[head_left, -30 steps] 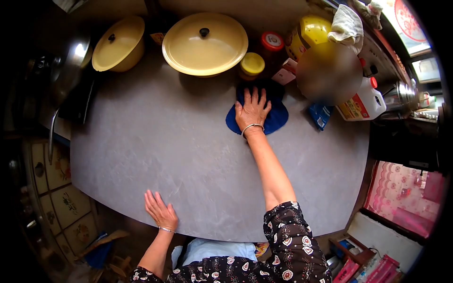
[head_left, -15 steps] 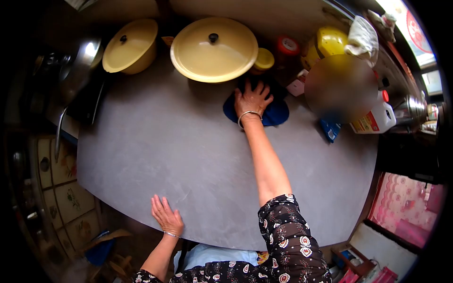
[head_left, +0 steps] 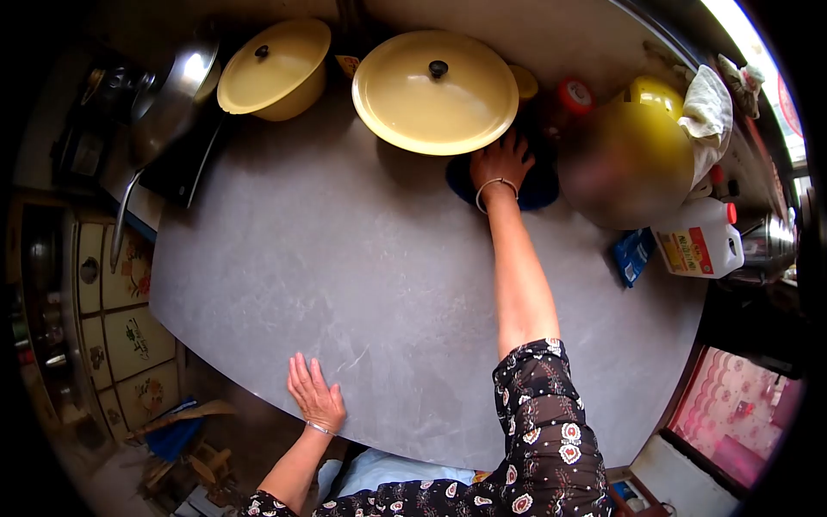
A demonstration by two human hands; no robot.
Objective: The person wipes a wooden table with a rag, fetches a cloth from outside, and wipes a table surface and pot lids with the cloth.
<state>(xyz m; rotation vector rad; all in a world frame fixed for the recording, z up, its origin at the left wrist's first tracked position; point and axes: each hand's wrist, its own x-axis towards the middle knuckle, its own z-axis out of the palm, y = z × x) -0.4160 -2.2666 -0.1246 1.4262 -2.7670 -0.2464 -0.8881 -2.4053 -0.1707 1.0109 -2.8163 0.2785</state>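
My right hand (head_left: 502,165) lies flat with fingers spread on a dark blue cloth (head_left: 541,195), at the far side of the grey table (head_left: 345,258). Its fingertips reach beside the near right rim of a large yellow lidded basin (head_left: 435,112); part of the cloth is hidden under the hand and in shadow. At the table's near edge my left hand (head_left: 315,395) rests palm down, fingers stretched out, holding nothing.
Further left stand a second yellow lidded basin (head_left: 280,69) and a wok (head_left: 168,116) with a long handle. On the right are a blue packet (head_left: 634,256), a white jug with a red cap (head_left: 699,241), a red-lidded jar (head_left: 575,96) and a pale cloth (head_left: 706,112).
My right hand and the blue cloth have slid a little further back, closer to the large basin. The whole view has shifted, and my left hand stays at the table's edge.
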